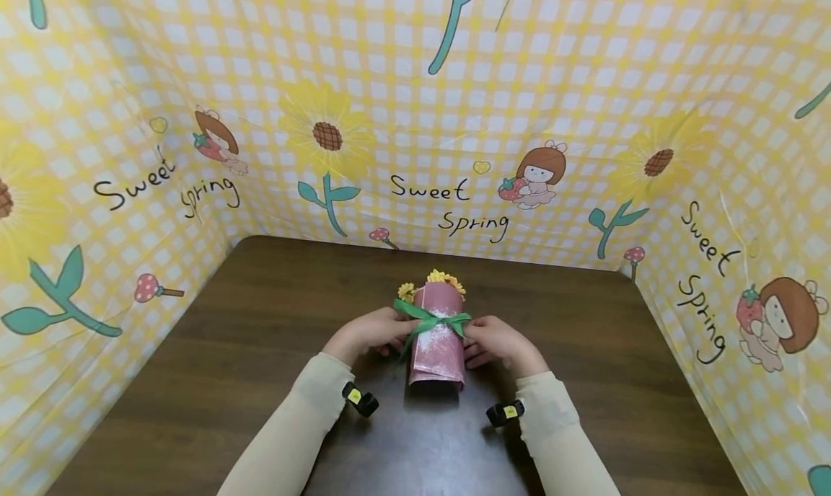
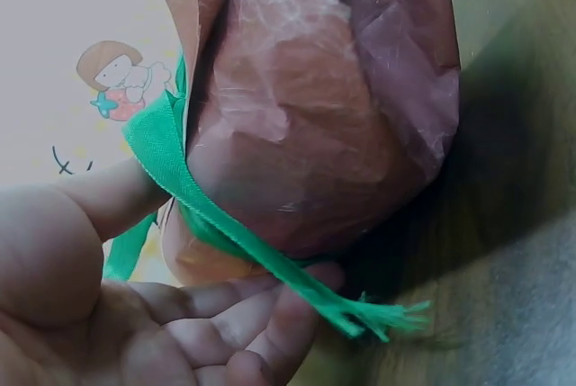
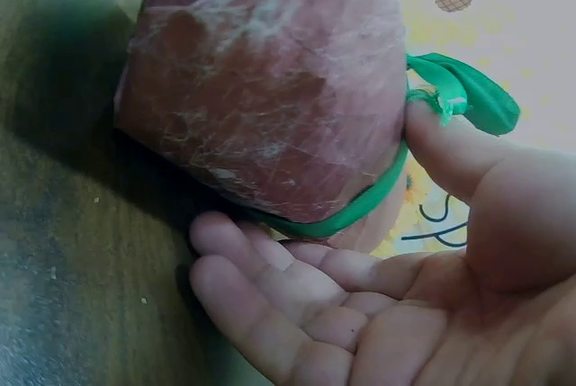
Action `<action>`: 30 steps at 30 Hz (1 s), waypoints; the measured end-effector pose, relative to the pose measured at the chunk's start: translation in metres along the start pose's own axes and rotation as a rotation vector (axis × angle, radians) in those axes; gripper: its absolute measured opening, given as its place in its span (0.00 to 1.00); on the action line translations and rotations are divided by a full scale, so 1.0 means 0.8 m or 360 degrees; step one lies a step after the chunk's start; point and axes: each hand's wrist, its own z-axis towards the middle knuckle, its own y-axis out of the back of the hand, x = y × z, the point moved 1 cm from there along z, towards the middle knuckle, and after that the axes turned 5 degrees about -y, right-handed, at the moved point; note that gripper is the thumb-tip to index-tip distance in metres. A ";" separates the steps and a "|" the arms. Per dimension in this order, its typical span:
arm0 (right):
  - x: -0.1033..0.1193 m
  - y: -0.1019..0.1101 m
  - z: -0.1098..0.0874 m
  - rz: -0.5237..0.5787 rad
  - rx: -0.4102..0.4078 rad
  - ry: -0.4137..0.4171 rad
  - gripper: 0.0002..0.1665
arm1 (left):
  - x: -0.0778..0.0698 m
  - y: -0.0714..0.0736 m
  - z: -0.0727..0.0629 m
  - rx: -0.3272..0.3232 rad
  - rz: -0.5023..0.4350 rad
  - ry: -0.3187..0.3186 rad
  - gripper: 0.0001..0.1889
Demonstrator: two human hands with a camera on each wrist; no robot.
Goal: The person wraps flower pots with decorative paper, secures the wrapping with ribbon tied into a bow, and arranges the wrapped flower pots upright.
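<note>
A small bouquet (image 1: 438,355) in pink wrapping paper lies on the table between the two hands, its open lower end facing the person. Yellow flowers (image 1: 444,277) show at its far end. Round its middle runs a green ribbon (image 1: 431,322), tied in a bow on top. The left hand (image 1: 370,333) grips the bouquet's left side, thumb up by the ribbon and fingers beneath. A frayed ribbon tail (image 2: 387,314) hangs across those fingers in the left wrist view. From the right side, the right hand (image 1: 501,343) holds the bouquet likewise, thumb at the bow and fingers under the paper.
The dark wooden table (image 1: 260,301) is enclosed on three sides by a yellow checked cloth (image 1: 415,135) printed with sunflowers and "Sweet Spring". Each wrist carries a black strap-on camera, one left (image 1: 360,400) and one right (image 1: 505,413).
</note>
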 end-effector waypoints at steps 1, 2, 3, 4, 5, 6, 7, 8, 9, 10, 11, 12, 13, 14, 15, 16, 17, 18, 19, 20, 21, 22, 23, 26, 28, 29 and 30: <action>-0.001 -0.001 0.001 0.0008 0.0006 -0.0009 0.21 | 0.000 0.000 0.000 -0.0007 -0.0016 0.0005 0.19; -0.001 -0.002 0.001 0.0021 0.0008 -0.0022 0.20 | 0.000 0.000 0.000 -0.0014 -0.0033 0.0013 0.19; -0.001 -0.003 0.001 0.0030 0.0005 -0.0033 0.19 | 0.000 0.000 0.000 -0.0019 -0.0049 0.0022 0.19; -0.001 -0.004 0.002 0.0039 0.0001 -0.0042 0.18 | -0.001 0.001 0.000 -0.0022 -0.0064 0.0034 0.19; -0.001 -0.004 0.002 0.0042 -0.0010 -0.0048 0.18 | -0.001 0.001 0.000 -0.0024 -0.0077 0.0044 0.19; -0.001 -0.005 0.002 0.0055 -0.0017 -0.0061 0.16 | -0.001 0.000 0.001 -0.0017 -0.0092 0.0054 0.19; -0.001 -0.005 0.002 0.0069 -0.0023 -0.0073 0.15 | -0.001 0.000 0.001 -0.0009 -0.0101 0.0062 0.19; -0.001 -0.006 0.002 0.0084 -0.0020 -0.0083 0.14 | 0.000 0.000 0.001 0.0002 -0.0111 0.0070 0.19; -0.001 -0.006 0.002 0.0099 -0.0013 -0.0091 0.13 | 0.001 -0.001 0.002 0.0014 -0.0120 0.0076 0.20; -0.001 -0.007 0.002 0.0109 -0.0003 -0.0098 0.13 | 0.001 -0.001 0.002 0.0025 -0.0130 0.0081 0.20; -0.001 -0.007 0.002 0.0119 0.0008 -0.0106 0.13 | 0.002 -0.001 0.002 0.0034 -0.0143 0.0085 0.21; -0.001 -0.008 0.002 0.0132 0.0020 -0.0113 0.13 | 0.003 -0.002 0.002 0.0038 -0.0154 0.0088 0.22; -0.001 -0.009 0.002 0.0135 0.0029 -0.0112 0.13 | 0.003 -0.002 0.002 0.0037 -0.0164 0.0087 0.22; -0.001 -0.009 0.001 0.0140 0.0037 -0.0110 0.14 | 0.004 -0.002 0.002 0.0037 -0.0175 0.0088 0.23; -0.001 -0.010 0.001 0.0141 0.0041 -0.0108 0.14 | 0.004 -0.003 0.002 0.0035 -0.0182 0.0088 0.24; -0.001 -0.011 0.001 0.0141 0.0040 -0.0107 0.15 | 0.004 -0.003 0.001 0.0033 -0.0186 0.0087 0.24; 0.000 -0.011 0.001 0.0141 0.0036 -0.0107 0.15 | 0.004 -0.003 0.001 0.0030 -0.0187 0.0086 0.25; 0.001 -0.012 0.000 0.0139 0.0031 -0.0103 0.15 | 0.004 -0.003 0.001 0.0027 -0.0193 0.0093 0.24; 0.002 -0.013 -0.001 0.0133 0.0031 -0.0101 0.14 | 0.004 -0.003 0.001 0.0024 -0.0198 0.0099 0.24; 0.003 -0.014 -0.001 0.0125 0.0032 -0.0099 0.14 | 0.004 -0.003 0.001 0.0021 -0.0205 0.0106 0.23; 0.004 -0.016 -0.002 0.0119 0.0030 -0.0094 0.14 | 0.004 -0.002 0.001 0.0008 -0.0207 0.0106 0.23; 0.006 -0.017 -0.002 0.0113 0.0023 -0.0084 0.14 | 0.004 -0.001 0.001 -0.0009 -0.0218 0.0109 0.22; 0.007 -0.019 -0.004 0.0111 0.0015 -0.0069 0.14 | 0.004 -0.001 0.001 -0.0027 -0.0231 0.0114 0.22; 0.013 -0.021 -0.006 0.0124 -0.0037 -0.0028 0.13 | 0.000 0.002 -0.001 -0.0075 -0.0253 0.0100 0.22; 0.017 -0.020 -0.008 0.0144 -0.0087 0.0001 0.11 | -0.005 0.003 -0.002 -0.0103 -0.0269 0.0085 0.23; 0.018 -0.019 -0.009 0.0156 -0.0108 0.0012 0.10 | -0.007 0.003 -0.003 -0.0115 -0.0270 0.0069 0.23; 0.020 -0.019 -0.010 0.0164 -0.0131 0.0020 0.09 | -0.009 0.003 -0.004 -0.0128 -0.0274 0.0053 0.23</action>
